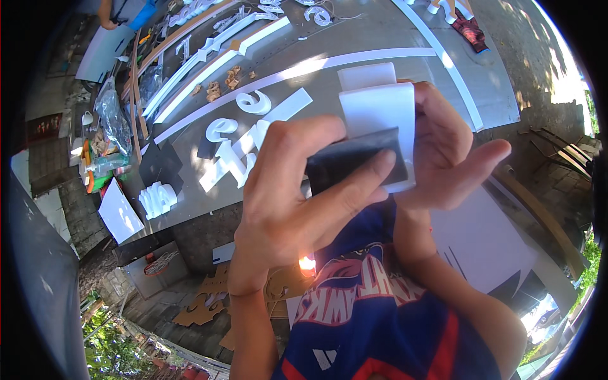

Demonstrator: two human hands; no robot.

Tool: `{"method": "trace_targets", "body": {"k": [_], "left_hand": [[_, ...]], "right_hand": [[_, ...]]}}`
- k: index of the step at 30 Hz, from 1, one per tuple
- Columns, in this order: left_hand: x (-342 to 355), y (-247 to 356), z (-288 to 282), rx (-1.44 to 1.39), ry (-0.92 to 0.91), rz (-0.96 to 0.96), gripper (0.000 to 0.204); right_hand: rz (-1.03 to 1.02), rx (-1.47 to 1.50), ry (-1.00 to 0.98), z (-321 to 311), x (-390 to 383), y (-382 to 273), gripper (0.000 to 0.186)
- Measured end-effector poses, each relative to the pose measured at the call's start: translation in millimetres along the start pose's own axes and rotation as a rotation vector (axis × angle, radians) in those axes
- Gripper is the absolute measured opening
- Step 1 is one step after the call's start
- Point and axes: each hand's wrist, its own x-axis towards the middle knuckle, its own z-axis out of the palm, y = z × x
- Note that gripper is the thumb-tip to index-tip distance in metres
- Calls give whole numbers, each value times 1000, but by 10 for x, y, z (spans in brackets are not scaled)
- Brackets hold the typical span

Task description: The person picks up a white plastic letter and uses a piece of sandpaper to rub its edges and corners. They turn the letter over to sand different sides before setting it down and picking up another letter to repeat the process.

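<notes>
White piece: held up between both hands, above the near side of the bench.
Dark sheet: against the lower face of the white piece.
Left hand: pinching the dark sheet, one digit extended across it.
Right hand: curled around the white piece, thumb spread outward.
Bench: carrying white cut-out shapes.

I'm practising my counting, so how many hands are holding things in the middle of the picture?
2. The left hand holds a dark flat piece over a white piece; the right hand grips the white piece's right side, some fingers partly hidden behind it.
</notes>
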Motion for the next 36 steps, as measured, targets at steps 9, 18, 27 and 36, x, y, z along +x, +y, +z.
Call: {"method": "trace_targets", "body": {"k": [9,18,27,36], "left_hand": [[32,-17,-101,124,103,-90,39],[40,-93,-102,90,-46,40,30],[70,-206,-111,157,72,204,41],[160,-228,-132,108,28,115,35]], "right_hand": [[103,99,-209,-138,8,-6,91],[155,-81,-34,-9,-7,-17,89],[170,-115,-106,108,10,-38,92],[224,-200,-104,133,74,-33,91]]}}
